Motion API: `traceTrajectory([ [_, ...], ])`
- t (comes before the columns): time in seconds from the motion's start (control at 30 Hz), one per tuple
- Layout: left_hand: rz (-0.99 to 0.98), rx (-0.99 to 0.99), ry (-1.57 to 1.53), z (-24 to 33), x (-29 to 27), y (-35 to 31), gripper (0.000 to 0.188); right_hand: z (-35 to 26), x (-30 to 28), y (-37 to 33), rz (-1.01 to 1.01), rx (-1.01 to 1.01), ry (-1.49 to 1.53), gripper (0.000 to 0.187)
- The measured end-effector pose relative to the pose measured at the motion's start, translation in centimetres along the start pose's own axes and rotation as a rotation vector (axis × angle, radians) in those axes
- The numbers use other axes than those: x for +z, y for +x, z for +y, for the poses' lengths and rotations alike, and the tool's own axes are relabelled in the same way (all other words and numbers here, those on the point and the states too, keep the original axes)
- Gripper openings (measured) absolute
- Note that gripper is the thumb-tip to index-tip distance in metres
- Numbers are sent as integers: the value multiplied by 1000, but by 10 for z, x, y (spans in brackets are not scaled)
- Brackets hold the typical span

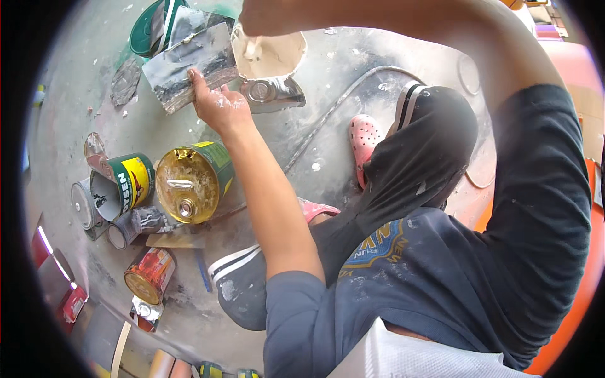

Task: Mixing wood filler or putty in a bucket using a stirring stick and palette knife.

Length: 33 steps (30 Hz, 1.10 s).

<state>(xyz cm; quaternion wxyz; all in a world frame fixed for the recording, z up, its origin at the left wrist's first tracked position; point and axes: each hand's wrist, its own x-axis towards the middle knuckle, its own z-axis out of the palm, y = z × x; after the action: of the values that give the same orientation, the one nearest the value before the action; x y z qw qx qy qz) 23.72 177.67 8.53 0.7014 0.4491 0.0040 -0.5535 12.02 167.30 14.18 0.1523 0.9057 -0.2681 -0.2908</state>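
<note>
My left hand (220, 108) grips the lower edge of a flat metal plate (189, 60) smeared with white and grey paste, thumb on top. White specks stick to its knuckles. Behind the plate shows another greyish flat sheet (187, 24). My right hand (257, 17) is at the top edge, beside a tub of cream-coloured paste (272, 53). Its fingers look curled, but the picture cuts it off and hides whatever it may hold. Just below the tub lies a dented grey can (265, 92).
A green bucket (144, 31) stands at the far left. Nearer are a gold-topped can (187, 183), a tipped green and yellow can (131, 179) and a red can (150, 275). A hose (343, 94) curves across the floor towards my leg. An orange surface (576, 277) is at my right.
</note>
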Motion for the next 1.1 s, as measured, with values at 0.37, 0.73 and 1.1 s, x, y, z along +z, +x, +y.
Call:
traceTrajectory([
  [0.37,-23,22,18,-11,-27,1,41,1,64,5,-199,-248,-590,20],
  [0.73,-335,-30,73,-21,9,64,37,44,78,-88,-108,165,515,13],
  [1.1,-271,61,372,116,-1,79,36,51,46,-47,232,215,-203,15],
])
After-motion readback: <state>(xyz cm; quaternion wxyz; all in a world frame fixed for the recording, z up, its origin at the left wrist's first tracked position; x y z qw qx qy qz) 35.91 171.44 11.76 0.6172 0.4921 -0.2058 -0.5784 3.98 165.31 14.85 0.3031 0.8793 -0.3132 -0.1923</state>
